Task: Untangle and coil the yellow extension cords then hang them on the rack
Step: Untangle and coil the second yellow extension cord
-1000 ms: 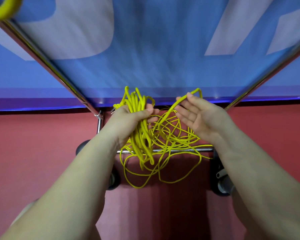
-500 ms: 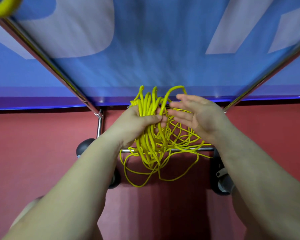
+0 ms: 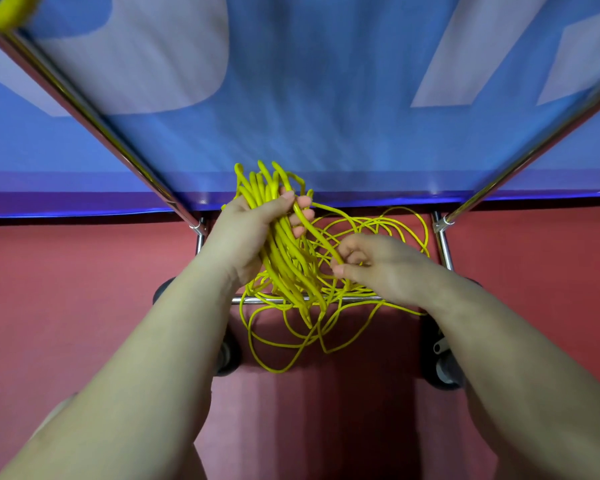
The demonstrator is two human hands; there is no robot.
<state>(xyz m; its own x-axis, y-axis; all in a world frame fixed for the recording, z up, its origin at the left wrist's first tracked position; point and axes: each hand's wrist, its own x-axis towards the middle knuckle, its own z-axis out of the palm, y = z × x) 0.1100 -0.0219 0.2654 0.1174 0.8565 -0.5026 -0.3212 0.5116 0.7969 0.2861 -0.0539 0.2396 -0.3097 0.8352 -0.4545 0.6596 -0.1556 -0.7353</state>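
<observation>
Reaching forward from the bottom of the view, two bare forearms go out over a red floor (image 3: 66, 289); between them, low down, loose thin loops of the yellow cord (image 3: 291, 341) hang in a tangle and some of them fall below a horizontal chrome bar (image 3: 354, 299) of the rack; dark caster wheels (image 3: 445, 372) stand on the floor at both sides of this bar. A little farther, the right hand (image 3: 378, 268) has its fingers curled and it pinches one strand of the cord between thumb and fingertips, just beside the bundle; the left hand (image 3: 246, 237) grips a thick bundle of gathered loops (image 3: 278, 237), its fingers wrapped around them and the thumb across the front; the upper ends of these loops stand out above the hand. More thin loops spread behind the right hand, toward the right upright of the rack (image 3: 444, 244). Beyond the hands, two slanted chrome tubes (image 3: 84, 105) go up to the left and right corners; behind them is a blue banner with pale shapes (image 3: 326, 98); at the top left corner a piece of yellow curved thing (image 3: 4, 12) shows above the tube, but what it is I cannot tell.
</observation>
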